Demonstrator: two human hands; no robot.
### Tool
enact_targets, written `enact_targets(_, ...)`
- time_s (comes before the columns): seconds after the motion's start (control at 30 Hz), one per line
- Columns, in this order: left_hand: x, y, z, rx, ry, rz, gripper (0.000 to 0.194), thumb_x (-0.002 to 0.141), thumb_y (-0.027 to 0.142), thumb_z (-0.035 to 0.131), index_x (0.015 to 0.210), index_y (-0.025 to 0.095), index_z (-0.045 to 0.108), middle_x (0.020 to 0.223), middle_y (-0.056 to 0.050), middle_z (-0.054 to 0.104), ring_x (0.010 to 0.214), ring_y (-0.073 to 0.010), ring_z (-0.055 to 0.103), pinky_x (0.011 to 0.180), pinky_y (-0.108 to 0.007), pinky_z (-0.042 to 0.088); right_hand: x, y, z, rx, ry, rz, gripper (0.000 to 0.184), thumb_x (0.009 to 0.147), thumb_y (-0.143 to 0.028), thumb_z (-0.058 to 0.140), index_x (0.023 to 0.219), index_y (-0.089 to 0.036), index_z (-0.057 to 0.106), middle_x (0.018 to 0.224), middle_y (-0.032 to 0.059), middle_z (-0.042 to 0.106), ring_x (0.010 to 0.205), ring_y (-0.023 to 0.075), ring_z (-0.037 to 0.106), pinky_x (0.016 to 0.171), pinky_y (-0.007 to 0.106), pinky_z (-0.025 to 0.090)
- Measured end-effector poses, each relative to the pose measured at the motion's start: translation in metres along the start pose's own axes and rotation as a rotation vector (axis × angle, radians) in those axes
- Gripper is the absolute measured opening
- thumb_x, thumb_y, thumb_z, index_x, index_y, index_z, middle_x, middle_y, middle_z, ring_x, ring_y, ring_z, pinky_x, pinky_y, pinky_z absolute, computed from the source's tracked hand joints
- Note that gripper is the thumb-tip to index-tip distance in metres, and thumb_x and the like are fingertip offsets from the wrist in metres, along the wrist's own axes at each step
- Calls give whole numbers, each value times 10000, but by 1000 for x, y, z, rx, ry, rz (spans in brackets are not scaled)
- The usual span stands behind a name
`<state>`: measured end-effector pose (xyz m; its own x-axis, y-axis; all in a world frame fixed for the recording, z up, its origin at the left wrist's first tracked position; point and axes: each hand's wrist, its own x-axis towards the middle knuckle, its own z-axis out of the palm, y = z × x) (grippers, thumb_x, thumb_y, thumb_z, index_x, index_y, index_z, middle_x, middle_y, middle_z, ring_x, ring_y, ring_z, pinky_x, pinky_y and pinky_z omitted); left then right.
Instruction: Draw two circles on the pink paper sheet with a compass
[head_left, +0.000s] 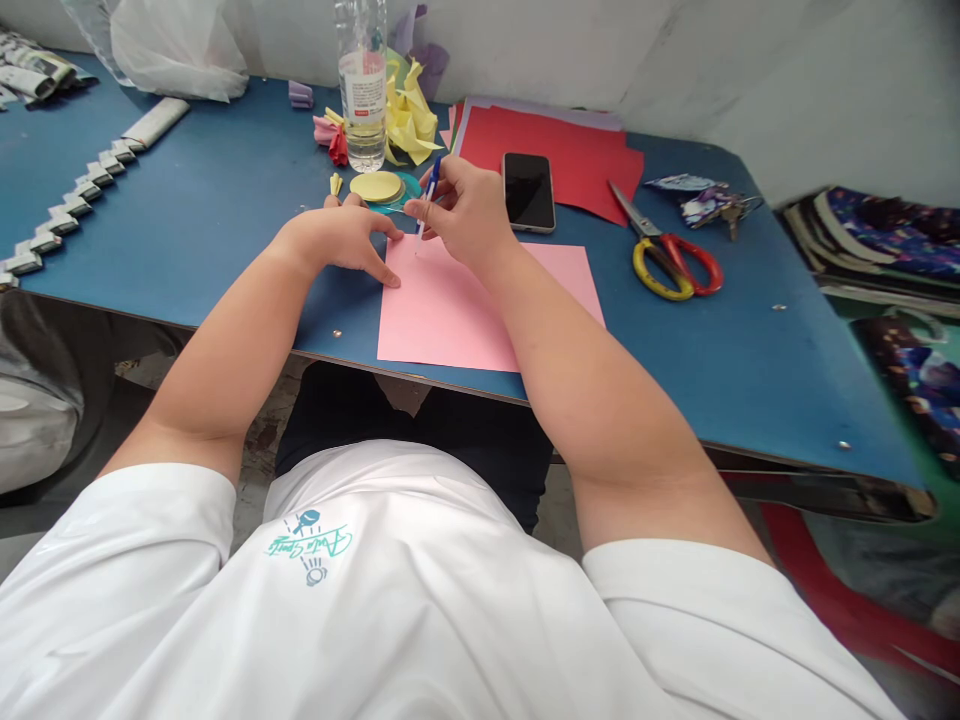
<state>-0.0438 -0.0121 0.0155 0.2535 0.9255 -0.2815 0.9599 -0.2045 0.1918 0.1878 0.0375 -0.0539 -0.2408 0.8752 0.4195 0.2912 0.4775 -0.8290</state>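
A sheet of pink paper (465, 310) lies flat at the table's front edge. My right hand (471, 205) grips a blue and white pen (429, 187), its tip low over the upper left part of the sheet; whether it touches I cannot tell. A tiny dark mark shows on the paper near the tip. My left hand (341, 240) rests with fingers spread at the sheet's upper left edge, thumb and a fingertip on the paper. Just beyond the hands lie a yellow disc (376, 186) and a teal round piece (409, 186) partly under it.
On the blue table (247, 200) a clear bottle (364, 100) stands before yellow crumpled paper (411, 115). Right of my hands are a phone (529, 190), red paper (577, 150), scissors (667, 255) and keys (731, 215). A folded-paper chain (75, 205) lies left.
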Motion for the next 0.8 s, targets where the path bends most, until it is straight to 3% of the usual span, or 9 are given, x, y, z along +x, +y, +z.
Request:
enact_targets(0.2,0,1,-1,-15,2,2,1329,569,1003,964,1784,524,716,1813,-81,595,1740,-653,362,1422,-724,407,1,1,0,-24,-14,20,594,846,-698,1121,945,-347,652,855,-21,778,802,288,852,723,457,747)
enact_targets(0.47,-3,1,0,-17,-13,4,1591,406,1242,789,1823,529,663,1837,23,603,1712,-564,352,1441,-717,376,2,4,0,2,-19,-33,669,837,-847,1065,971,-340,650,883,-17,777,740,261,810,686,467,704)
enact_targets(0.6,-1,0,0,-9,-8,3,1464,490,1134,886,1811,536,686,1828,-39,613,1730,-631,367,1424,-734,402,1,3,0,7,-6,-23,681,836,-866,1064,970,-350,641,846,-33,777,739,236,781,685,439,702)
enact_targets(0.8,3,-3,1,-14,7,7,1277,584,982,974,1770,591,706,1783,-55,639,1748,-647,370,1430,-751,406,1,0,-1,12,-18,9,533,856,-653,1114,958,-357,683,865,-20,783,787,292,851,704,469,736)
